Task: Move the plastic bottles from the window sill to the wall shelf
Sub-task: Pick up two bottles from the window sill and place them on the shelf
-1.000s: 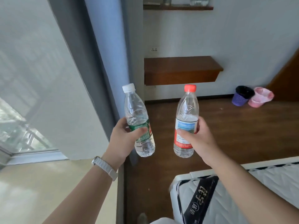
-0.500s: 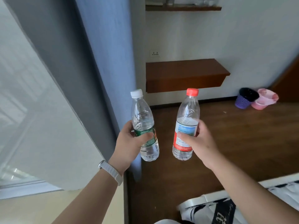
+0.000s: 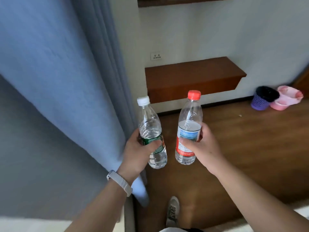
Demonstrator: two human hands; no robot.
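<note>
My left hand (image 3: 137, 151) grips a clear plastic bottle with a white cap and green label (image 3: 148, 124), held upright. My right hand (image 3: 200, 144) grips a second clear bottle with a red cap and a red, white and blue label (image 3: 189, 118), also upright. The two bottles are side by side, a small gap apart, over the wooden floor. Ahead on the white wall hangs a brown wooden shelf (image 3: 192, 72). The edge of a higher wooden shelf (image 3: 175, 1) shows at the top of the frame.
A blue curtain (image 3: 66, 72) hangs close on my left. A wall socket (image 3: 155, 56) sits above the lower shelf. A purple mesh bin (image 3: 263, 99) and a pink basin (image 3: 287, 97) stand on the floor at the right. My shoe (image 3: 173, 210) is below.
The view has swung right and forward: the window and mattress have left the frame, and the wall shelf is nearer. Both hands still hold their bottles upright.
</note>
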